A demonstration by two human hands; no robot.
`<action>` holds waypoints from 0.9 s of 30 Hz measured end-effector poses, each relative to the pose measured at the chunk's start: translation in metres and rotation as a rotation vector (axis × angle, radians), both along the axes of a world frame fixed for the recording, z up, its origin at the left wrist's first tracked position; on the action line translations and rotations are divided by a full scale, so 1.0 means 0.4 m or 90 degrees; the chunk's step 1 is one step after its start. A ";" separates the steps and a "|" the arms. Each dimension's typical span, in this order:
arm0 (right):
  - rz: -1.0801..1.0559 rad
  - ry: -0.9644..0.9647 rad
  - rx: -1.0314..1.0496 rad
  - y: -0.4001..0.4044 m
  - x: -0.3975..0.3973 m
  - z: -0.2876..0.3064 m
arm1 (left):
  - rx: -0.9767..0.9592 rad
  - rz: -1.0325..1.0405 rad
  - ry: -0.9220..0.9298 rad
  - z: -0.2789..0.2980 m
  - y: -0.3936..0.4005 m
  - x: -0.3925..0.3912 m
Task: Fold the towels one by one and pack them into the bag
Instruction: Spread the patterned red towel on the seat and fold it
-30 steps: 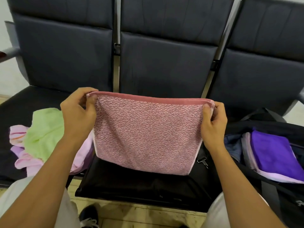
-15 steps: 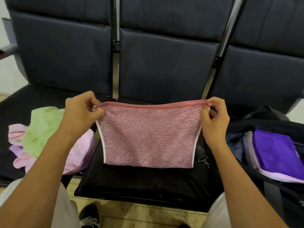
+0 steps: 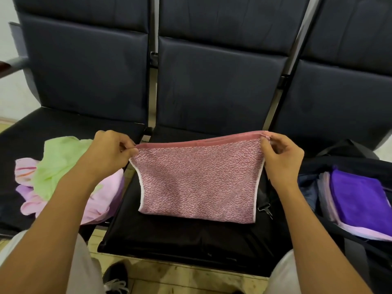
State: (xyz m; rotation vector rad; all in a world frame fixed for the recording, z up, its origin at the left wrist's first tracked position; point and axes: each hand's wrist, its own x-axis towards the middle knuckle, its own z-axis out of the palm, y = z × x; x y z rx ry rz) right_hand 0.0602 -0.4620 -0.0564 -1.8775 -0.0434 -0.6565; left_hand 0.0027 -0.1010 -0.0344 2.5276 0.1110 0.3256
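Pink towel (image 3: 198, 183) lowered onto seat (image 3: 180, 240), hands pinching.

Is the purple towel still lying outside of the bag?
No, the purple towel lies folded inside the open bag on the right seat.

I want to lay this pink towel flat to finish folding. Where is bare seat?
The middle seat is bare in front of and behind the pink towel. The left seat is crowded by the unfolded towel pile, free only at its back; the bag fills the right.
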 end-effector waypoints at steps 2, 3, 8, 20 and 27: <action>0.004 -0.001 0.007 0.001 0.004 -0.002 | 0.008 -0.007 0.007 0.001 0.001 -0.002; 0.007 -0.001 0.009 0.002 0.004 -0.002 | 0.012 -0.012 0.009 0.001 0.000 -0.002; 0.020 -0.003 0.015 0.005 0.007 -0.002 | 0.001 -0.005 0.005 -0.001 0.002 0.001; -0.005 -0.069 -0.002 -0.010 0.004 0.011 | -0.045 0.064 -0.128 -0.007 -0.005 0.020; -0.017 -0.099 -0.223 -0.005 0.008 -0.001 | 0.039 0.060 -0.260 -0.004 -0.009 0.033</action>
